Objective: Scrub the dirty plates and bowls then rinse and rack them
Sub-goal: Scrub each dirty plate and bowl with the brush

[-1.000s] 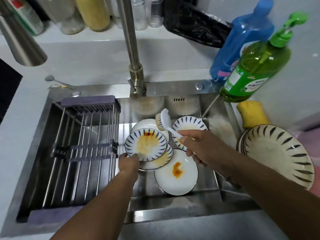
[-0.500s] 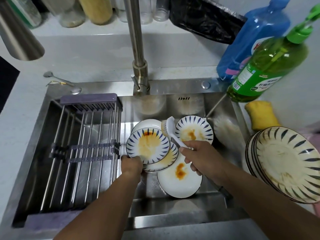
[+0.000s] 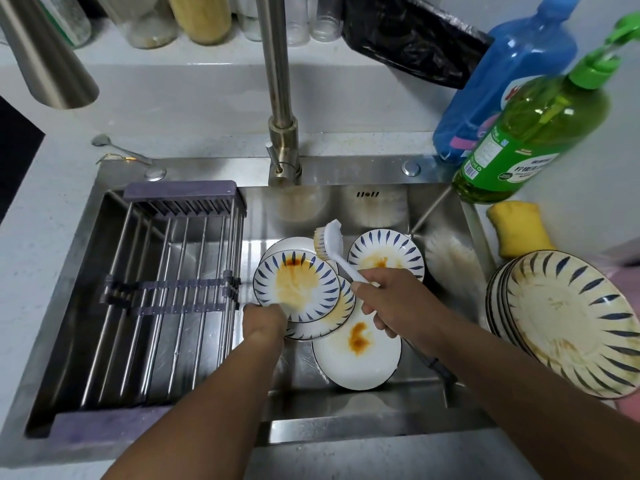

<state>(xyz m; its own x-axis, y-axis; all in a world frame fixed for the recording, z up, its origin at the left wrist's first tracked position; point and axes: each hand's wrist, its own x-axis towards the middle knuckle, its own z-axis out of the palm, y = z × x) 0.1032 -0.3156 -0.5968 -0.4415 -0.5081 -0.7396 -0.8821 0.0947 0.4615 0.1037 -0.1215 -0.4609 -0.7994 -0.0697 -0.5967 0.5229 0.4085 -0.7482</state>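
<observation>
My left hand (image 3: 265, 318) grips the near rim of a blue-striped plate (image 3: 298, 284) smeared with orange sauce, tilted above other dirty plates in the steel sink (image 3: 381, 393). My right hand (image 3: 388, 299) holds a white dish brush (image 3: 332, 247) by its handle, the bristle head just beyond the plate's far edge. A second striped plate (image 3: 384, 254) lies behind my right hand. A plain white plate (image 3: 356, 355) with an orange stain lies nearest me. An empty wire drying rack (image 3: 166, 296) fills the sink's left half.
A stack of large striped plates (image 3: 568, 320) sits on the counter at right, beside a yellow sponge (image 3: 519, 228). Green soap bottle (image 3: 530, 133) and blue bottle (image 3: 502, 81) stand at the back right. The faucet (image 3: 280, 98) rises behind the sink; a spoon (image 3: 117, 150) lies at left.
The brush head has come closer to the held plate's far rim. My left hand keeps its grip on the plate; the view has shifted slightly.
</observation>
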